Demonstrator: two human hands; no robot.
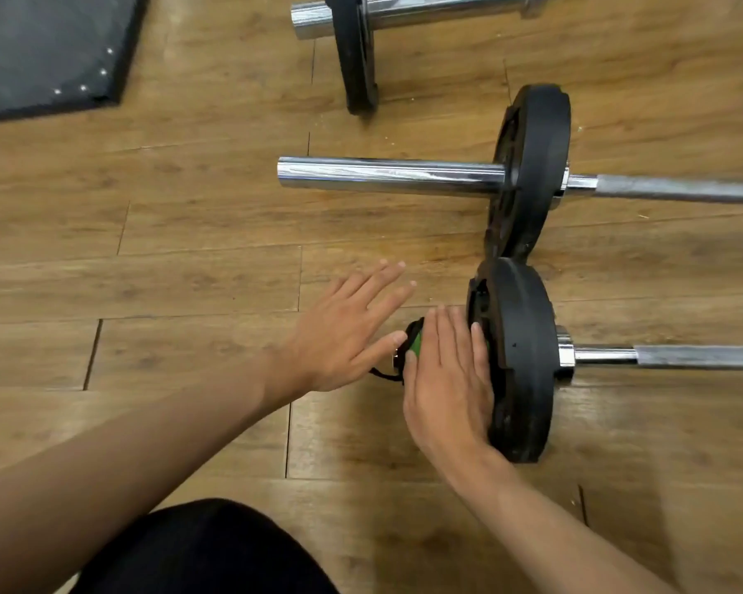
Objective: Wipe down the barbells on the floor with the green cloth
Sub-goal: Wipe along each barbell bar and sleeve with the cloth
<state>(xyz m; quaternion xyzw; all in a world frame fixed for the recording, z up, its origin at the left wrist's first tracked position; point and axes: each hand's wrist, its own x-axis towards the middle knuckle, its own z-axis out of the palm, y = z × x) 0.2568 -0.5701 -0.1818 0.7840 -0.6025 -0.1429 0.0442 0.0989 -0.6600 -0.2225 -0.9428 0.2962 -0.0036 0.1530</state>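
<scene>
A person kneeling on a wood-plank floor [168, 216] works at the end of the nearest barbell [683, 357], one of three lying side by side. The right hand [445, 379] lies flat, fingers straight and together, over a green cloth [415, 342] draped round the bar's short sleeve end, its fingertips up against the black weight plate [526, 358]. The left hand [344, 332] is open with fingers spread and holds nothing, its thumb tip touching the cloth's dark edge at the tip of the sleeve. A thin black loop hangs from the cloth below the thumb. Just beyond, the middle barbell [387, 173] shows a bare chrome sleeve, its plate [532, 165] nearly touching the nearer plate. The far barbell [425, 10] lies along the top edge. A dark studded mat [48, 49] lies at upper left, and a black-clad knee [202, 550] fills the bottom.
</scene>
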